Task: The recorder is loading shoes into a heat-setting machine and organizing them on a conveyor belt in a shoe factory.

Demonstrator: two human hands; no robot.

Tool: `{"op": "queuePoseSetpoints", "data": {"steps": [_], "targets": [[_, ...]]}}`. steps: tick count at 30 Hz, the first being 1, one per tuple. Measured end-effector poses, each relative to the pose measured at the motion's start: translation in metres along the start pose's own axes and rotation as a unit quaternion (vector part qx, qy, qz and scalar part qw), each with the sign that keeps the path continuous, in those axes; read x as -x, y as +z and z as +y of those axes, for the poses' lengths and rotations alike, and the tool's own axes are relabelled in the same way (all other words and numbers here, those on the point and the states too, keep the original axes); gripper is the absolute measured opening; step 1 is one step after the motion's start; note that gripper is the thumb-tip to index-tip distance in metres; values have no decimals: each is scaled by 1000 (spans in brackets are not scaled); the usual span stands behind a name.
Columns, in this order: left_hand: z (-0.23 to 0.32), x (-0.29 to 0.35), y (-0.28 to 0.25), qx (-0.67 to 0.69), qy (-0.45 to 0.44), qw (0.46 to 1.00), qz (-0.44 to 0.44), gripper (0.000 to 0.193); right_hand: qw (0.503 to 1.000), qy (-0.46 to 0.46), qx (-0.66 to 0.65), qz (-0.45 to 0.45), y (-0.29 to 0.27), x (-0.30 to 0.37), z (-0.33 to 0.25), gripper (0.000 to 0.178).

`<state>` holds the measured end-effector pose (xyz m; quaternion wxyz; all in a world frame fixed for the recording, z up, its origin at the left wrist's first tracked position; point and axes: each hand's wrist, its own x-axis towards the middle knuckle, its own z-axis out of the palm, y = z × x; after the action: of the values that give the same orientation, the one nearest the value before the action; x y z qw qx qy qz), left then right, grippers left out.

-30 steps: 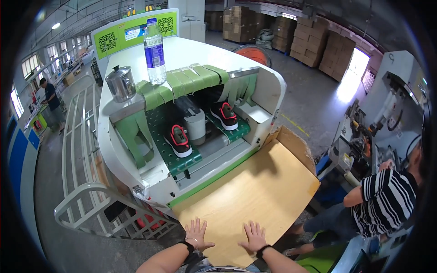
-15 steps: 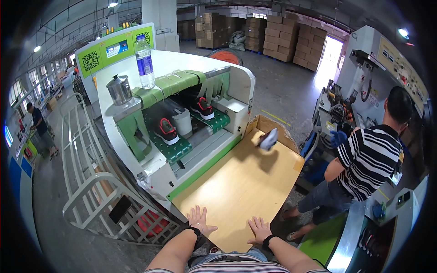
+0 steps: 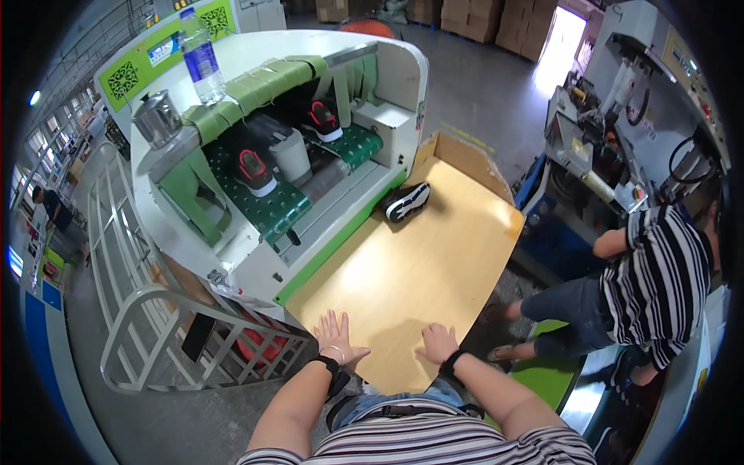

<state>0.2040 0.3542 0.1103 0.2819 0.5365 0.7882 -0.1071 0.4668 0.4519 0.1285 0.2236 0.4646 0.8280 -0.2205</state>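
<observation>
My left hand lies on the near left edge of a light wooden board, its fingers spread and nothing in it. On the board's near right edge rests my right hand, fingers apart and also without a load. A dark shoe with a white sole lies on its side at the board's far end, against the green edge of the machine, well beyond both hands. Two dark shoes with red trim, a left one and a farther one, stand on the green perforated belts at the machine's opening.
On the white machine stand a metal pot and a plastic bottle. A metal rack is on my left. A cardboard edge borders the board's far end. At right, a co-worker in a striped shirt stands by another machine.
The shoe blurred above the board's far end now lies on its side by the machine. My view has tilted down; both hands stay on the board. The co-worker has bent toward the right.
</observation>
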Motion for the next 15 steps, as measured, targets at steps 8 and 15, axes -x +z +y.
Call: {"op": "queuePoseSetpoints", "data": {"steps": [8, 15], "targets": [[-3, -3, 9, -5, -4, 999, -44, 127, 965, -147, 25, 217, -127, -136, -47, 81], [-2, -2, 17, 5, 4, 1000, -30, 127, 969, -47, -44, 237, -151, -227, -18, 83]]}}
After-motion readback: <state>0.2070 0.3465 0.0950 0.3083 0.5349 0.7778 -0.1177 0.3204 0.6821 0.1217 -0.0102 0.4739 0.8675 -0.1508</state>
